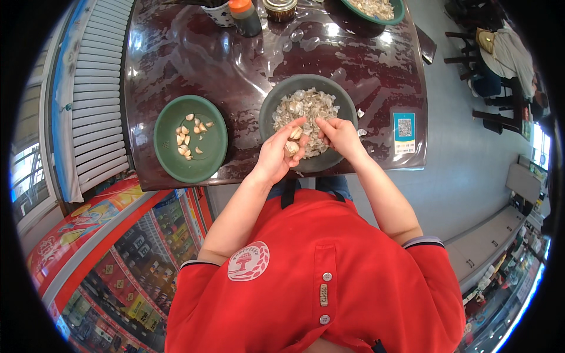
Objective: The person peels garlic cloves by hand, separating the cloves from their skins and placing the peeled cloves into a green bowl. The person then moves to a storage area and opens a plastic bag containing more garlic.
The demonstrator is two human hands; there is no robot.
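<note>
My left hand (284, 148) holds garlic cloves (291, 148) in its curled fingers and palm, above the near left part of a grey bowl (273, 95). Dry garlic skins (309, 103) fill much of that bowl. My right hand (337, 134) is over the bowl's right side, with thumb and forefinger pinched together. Whether a scrap of skin sits between those fingertips is too small to tell. To the left stands a green plastic bowl (165, 150) with several loose garlic cloves (184, 137) on its bottom.
At the table's far side are an orange-capped bottle (247, 22), a lidded glass jar (280, 11), a patterned pot (219, 15) and another green bowl (399, 15) of skins. A printed code card (404, 132) lies right. A drinks cooler (145, 251) and a radiator (99, 97) flank the left.
</note>
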